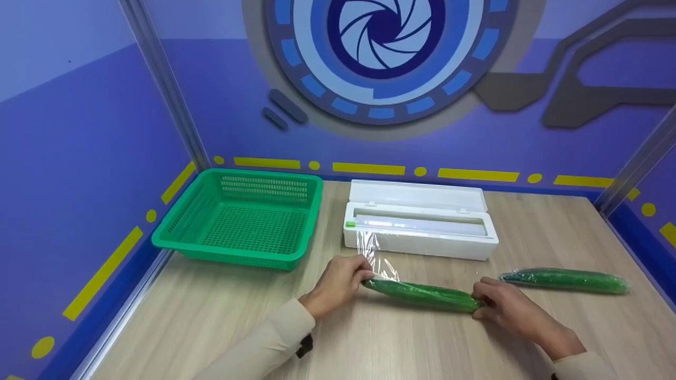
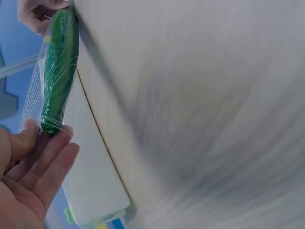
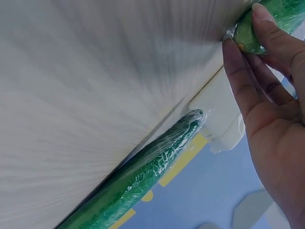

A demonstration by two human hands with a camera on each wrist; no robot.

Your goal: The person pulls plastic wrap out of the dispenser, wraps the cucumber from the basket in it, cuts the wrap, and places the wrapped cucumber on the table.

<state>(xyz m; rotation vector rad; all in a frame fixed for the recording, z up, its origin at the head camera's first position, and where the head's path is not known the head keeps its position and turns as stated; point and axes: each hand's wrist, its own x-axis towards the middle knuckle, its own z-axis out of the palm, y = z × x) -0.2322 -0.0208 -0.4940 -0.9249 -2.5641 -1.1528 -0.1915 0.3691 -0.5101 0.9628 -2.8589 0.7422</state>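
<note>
A green cucumber (image 1: 422,294) lies crosswise between both hands, with clear cling film (image 1: 376,253) around it that runs back to a roll in a white box. At its left end my left hand (image 1: 338,282) pinches the film and the tip; the left wrist view shows film stretched beside the cucumber (image 2: 61,67) above the thumb. My right hand (image 1: 509,309) grips the other end, thumb and fingers on the film-covered tip (image 3: 245,36) in the right wrist view. A second cucumber (image 1: 567,280), wrapped in film, rests on the table right of my right hand.
The white cling film box (image 1: 422,245) stands behind the cucumber, lid (image 1: 417,195) raised, the film roll (image 1: 422,226) inside. A green plastic basket (image 1: 303,232) sits at the back left of the wooden table (image 1: 401,348). Blue printed walls (image 1: 211,95) enclose the left, back and right.
</note>
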